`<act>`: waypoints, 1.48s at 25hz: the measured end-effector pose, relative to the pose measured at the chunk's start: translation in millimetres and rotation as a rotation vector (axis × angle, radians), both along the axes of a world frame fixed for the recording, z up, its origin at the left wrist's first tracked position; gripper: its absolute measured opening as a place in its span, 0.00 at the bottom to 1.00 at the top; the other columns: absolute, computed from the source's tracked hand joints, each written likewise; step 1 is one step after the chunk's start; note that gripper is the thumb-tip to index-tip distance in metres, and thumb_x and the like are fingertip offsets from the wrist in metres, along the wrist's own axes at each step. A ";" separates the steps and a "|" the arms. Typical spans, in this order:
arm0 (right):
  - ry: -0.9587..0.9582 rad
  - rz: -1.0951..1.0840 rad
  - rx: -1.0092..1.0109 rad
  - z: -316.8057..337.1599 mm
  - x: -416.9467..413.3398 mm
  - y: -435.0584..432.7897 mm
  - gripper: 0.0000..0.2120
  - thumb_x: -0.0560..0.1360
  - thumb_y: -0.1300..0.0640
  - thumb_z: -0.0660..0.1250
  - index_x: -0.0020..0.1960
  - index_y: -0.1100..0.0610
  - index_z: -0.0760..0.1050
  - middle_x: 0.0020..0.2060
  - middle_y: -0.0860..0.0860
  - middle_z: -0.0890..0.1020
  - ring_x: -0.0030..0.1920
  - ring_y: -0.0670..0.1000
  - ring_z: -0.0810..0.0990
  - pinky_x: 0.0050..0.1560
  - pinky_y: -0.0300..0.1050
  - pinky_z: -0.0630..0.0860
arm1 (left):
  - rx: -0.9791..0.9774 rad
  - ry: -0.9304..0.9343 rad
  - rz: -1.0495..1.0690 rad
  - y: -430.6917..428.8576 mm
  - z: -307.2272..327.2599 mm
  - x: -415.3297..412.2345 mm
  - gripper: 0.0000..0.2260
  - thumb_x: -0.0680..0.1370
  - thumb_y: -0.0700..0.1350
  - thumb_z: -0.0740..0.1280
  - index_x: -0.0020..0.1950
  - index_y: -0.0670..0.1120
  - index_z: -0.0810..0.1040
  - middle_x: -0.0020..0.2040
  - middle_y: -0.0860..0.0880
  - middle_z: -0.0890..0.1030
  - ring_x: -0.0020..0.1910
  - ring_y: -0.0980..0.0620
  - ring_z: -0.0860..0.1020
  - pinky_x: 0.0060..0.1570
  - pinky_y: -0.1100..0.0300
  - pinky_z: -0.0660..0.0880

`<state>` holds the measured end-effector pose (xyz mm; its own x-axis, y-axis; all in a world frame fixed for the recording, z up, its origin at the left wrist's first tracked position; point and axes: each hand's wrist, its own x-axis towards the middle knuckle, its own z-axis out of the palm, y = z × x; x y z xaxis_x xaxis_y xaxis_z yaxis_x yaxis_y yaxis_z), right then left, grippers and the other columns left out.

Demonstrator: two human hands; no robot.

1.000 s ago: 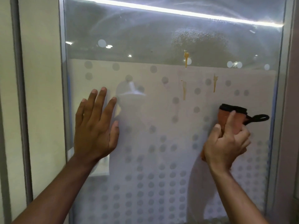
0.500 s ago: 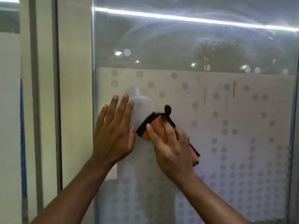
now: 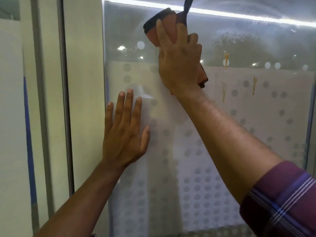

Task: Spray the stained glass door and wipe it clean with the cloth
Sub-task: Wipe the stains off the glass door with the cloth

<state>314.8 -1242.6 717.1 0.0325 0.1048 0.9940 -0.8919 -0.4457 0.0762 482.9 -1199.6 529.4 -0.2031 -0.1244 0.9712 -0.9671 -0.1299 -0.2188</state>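
Note:
The glass door (image 3: 239, 134) fills the view, frosted with grey dots below and clear above. My right hand (image 3: 179, 60) presses an orange cloth with black trim (image 3: 153, 26) flat against the upper left part of the glass. My left hand (image 3: 124, 132) lies flat and open on the frosted glass near the door's left edge. Three yellow-brown drip stains (image 3: 226, 61) mark the glass to the right of the cloth, with a misted patch of droplets (image 3: 239, 47) around the top one.
The door's metal frame (image 3: 105, 117) runs down the left, beside a cream wall panel (image 3: 83, 100) and a dark vertical strip (image 3: 65, 100). A bright light strip (image 3: 239, 16) reflects across the top. My purple plaid sleeve (image 3: 282, 199) is at the lower right.
My right hand swept the cloth from the right side of the glass leftward to beside my left hand, then up toward the top. The left hand stayed flat on the glass.

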 end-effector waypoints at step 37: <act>-0.422 0.088 0.170 -190.8 -352.2 -146.1 0.33 0.80 0.61 0.70 0.83 0.45 0.66 0.68 0.67 0.75 0.62 0.71 0.74 0.62 0.65 0.70 | -0.038 0.003 0.021 -36.5 8.0 -80.8 0.38 0.84 0.66 0.57 0.90 0.46 0.58 0.91 0.41 0.52 0.90 0.38 0.53 0.86 0.35 0.52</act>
<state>-37.3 -1388.7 526.3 -0.3799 -0.0765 0.9218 -0.7876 -0.4959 -0.3657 402.0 -1236.2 537.5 -0.1976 -0.0921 0.9759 -0.9647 -0.1586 -0.2103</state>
